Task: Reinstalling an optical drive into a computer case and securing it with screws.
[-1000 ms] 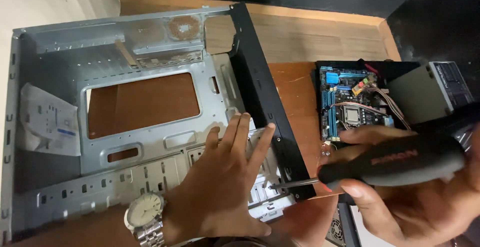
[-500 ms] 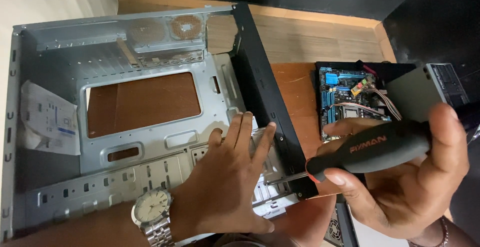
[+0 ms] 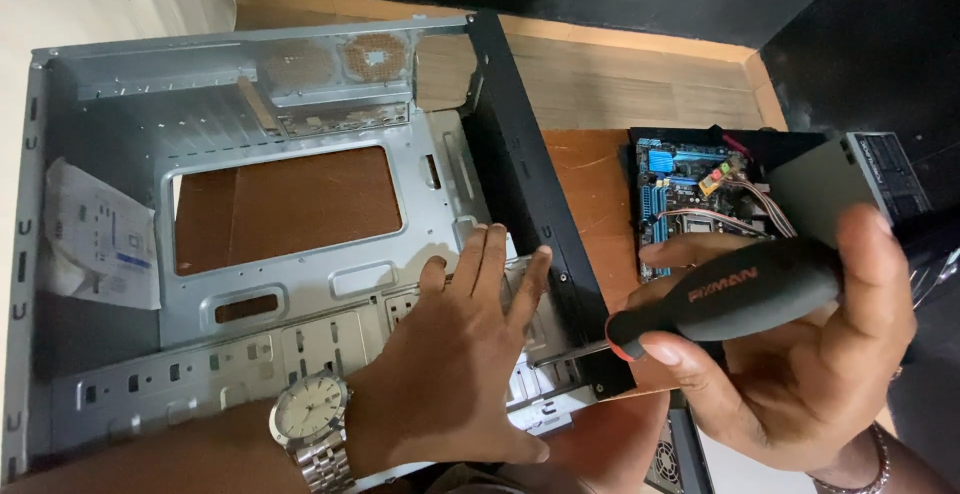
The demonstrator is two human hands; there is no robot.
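An empty grey metal computer case (image 3: 300,114) lies open on its side on a wooden table. My left hand (image 3: 460,354), with a silver wristwatch (image 3: 312,416) on the wrist, lies flat with fingers together on the drive cage inside the case, near its black front panel (image 3: 530,194). My right hand (image 3: 800,354) grips the black handle of a screwdriver (image 3: 720,299). The thin shaft points left, and its tip reaches the case's front corner beside my left fingers.
A blue motherboard (image 3: 690,194) with loose wires lies on the table to the right of the case. A grey power supply box (image 3: 850,189) sits next to it. A folded paper sheet (image 3: 95,239) rests inside the case at the left.
My right hand has turned the screwdriver handle and shifted slightly left and up. My left hand stays pressed on the drive cage.
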